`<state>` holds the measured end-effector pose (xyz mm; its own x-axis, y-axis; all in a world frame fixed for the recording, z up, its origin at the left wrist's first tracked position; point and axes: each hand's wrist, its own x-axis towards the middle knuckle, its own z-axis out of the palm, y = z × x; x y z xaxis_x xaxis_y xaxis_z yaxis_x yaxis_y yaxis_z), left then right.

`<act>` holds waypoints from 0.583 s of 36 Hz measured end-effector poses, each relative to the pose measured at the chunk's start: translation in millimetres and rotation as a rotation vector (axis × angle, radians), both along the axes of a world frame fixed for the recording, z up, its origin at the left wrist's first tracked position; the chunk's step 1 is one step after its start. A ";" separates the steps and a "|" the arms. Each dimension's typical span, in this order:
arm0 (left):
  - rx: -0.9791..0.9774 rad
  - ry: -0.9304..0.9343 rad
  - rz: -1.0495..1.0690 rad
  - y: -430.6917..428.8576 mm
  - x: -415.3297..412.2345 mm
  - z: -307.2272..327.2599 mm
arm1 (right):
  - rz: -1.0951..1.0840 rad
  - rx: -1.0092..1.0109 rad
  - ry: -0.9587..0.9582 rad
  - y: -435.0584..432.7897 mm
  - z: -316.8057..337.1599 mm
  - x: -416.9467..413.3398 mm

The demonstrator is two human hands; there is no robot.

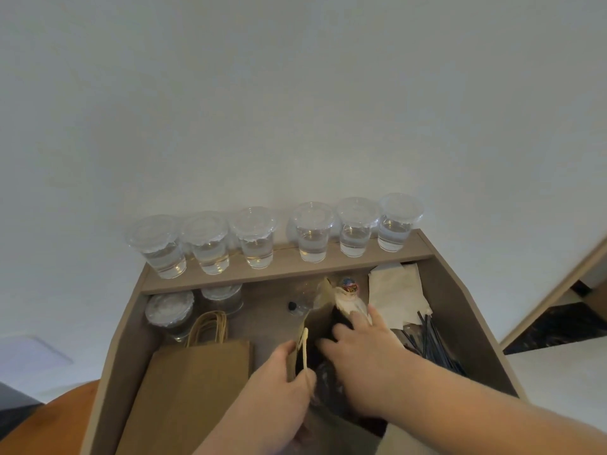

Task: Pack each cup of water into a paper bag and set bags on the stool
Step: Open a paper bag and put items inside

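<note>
Several lidded clear cups of water point(312, 231) stand in a row on the raised back shelf point(282, 267). Two more lidded cups point(169, 311) stand below it at the left. An open brown paper bag point(323, 297) lies in the middle of the lower counter with its mouth toward me. My left hand point(282, 372) pinches the bag's near left edge by its paper handle. My right hand point(358, 349) lies over the bag's mouth, fingers spread and fairly straight, fingertips at the dark inside. Something clear and shiny shows inside the bag under that hand; I cannot tell what it is.
A stack of flat paper bags point(197, 382) with looped handles lies at the left. White napkins point(394, 290) and black straws point(430, 343) lie at the right. A small bottle point(294, 307) lies behind the bag. The brown stool point(62, 408) shows at the bottom left.
</note>
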<state>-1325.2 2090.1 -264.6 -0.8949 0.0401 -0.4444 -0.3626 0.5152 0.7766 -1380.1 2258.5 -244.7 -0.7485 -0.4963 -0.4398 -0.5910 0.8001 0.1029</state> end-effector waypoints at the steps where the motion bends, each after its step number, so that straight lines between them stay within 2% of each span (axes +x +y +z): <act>1: -0.023 0.017 -0.017 -3.6 -1.5 1.0 | -0.009 -0.084 0.007 3.7 12.0 0.6; 4: -0.027 -0.042 -0.059 -10.9 -7.4 7.7 | -0.099 -0.369 0.030 20.9 44.3 5.5; 8: -0.012 -0.073 -0.015 -19.1 -17.2 11.4 | -0.195 -0.564 0.064 51.5 74.4 19.2; 12: -0.115 0.045 -0.006 -27.1 -32.0 9.1 | -0.216 -0.648 0.188 80.5 81.8 47.4; 15: -0.135 0.157 -0.026 -30.8 -41.3 9.7 | -0.376 -0.863 0.349 98.7 71.3 66.8; 17: -0.215 0.242 -0.103 -31.9 -46.0 9.2 | -0.570 -0.867 0.432 105.1 55.0 71.8; 19: -0.300 0.325 -0.194 -31.5 -49.3 8.8 | -0.757 -0.819 0.353 107.0 31.1 72.4; 21: -0.317 0.354 -0.235 -29.6 -51.0 11.1 | -0.813 -0.796 0.224 106.7 5.4 69.5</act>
